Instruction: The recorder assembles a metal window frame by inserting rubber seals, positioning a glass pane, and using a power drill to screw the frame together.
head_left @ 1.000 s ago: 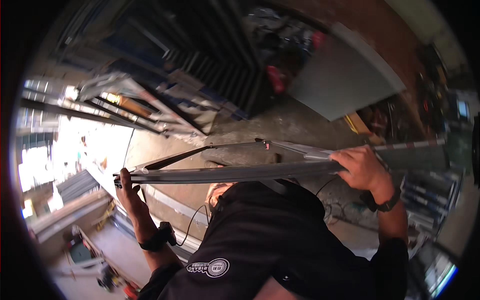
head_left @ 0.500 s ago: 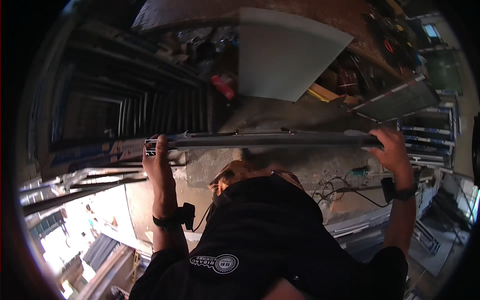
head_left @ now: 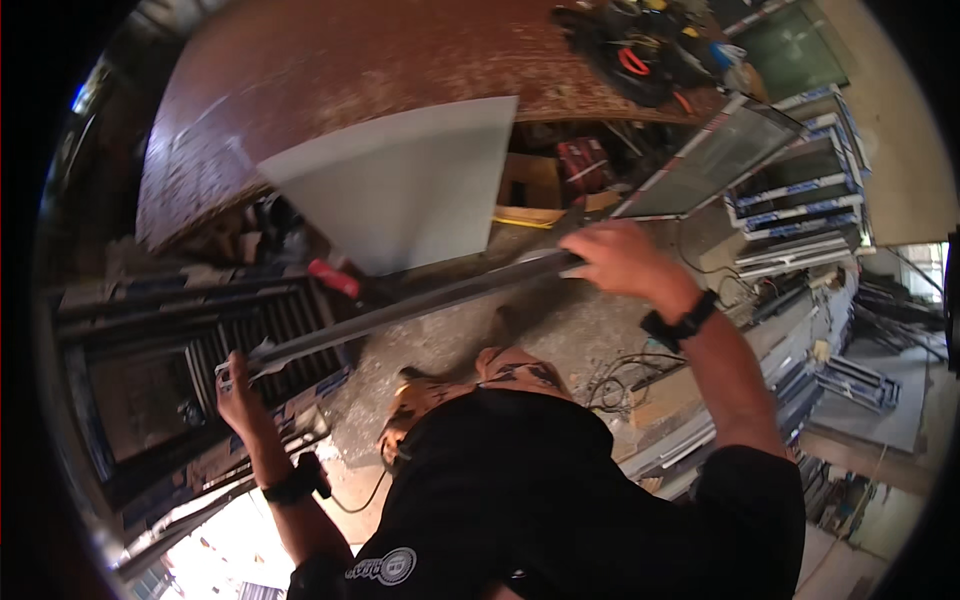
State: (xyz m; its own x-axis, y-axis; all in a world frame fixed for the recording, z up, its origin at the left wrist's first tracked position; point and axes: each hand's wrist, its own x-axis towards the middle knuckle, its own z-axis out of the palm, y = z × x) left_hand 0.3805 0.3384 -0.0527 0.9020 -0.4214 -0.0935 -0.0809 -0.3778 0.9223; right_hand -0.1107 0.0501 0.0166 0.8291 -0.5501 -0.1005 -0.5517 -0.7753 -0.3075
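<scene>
A long grey metal profile bar [head_left: 430,303] spans the space in front of my body, slanting up to the right. Its left end is gripped by my left hand [head_left: 241,402], thumb on top. My right hand [head_left: 622,260] closes over the far right end, its fingertips partly hidden behind the bar. A scrap of pale film hangs near the left end. Beyond the bar, a large pale grey sheet [head_left: 400,190] leans against a worn reddish-brown table [head_left: 350,60].
Dark stacked frames [head_left: 130,370] stand on the left. A glazed panel [head_left: 715,160] and blue-and-white wrapped frames [head_left: 800,190] lean at the right. A cardboard box [head_left: 530,185] sits under the table. Black cable [head_left: 615,385] coils on the concrete floor by my legs.
The bar has gone from nearly level to slanted: its right end rose and its left end dropped, both shifting left in view. My view has turned, showing more of the table. Both hands keep their hold.
</scene>
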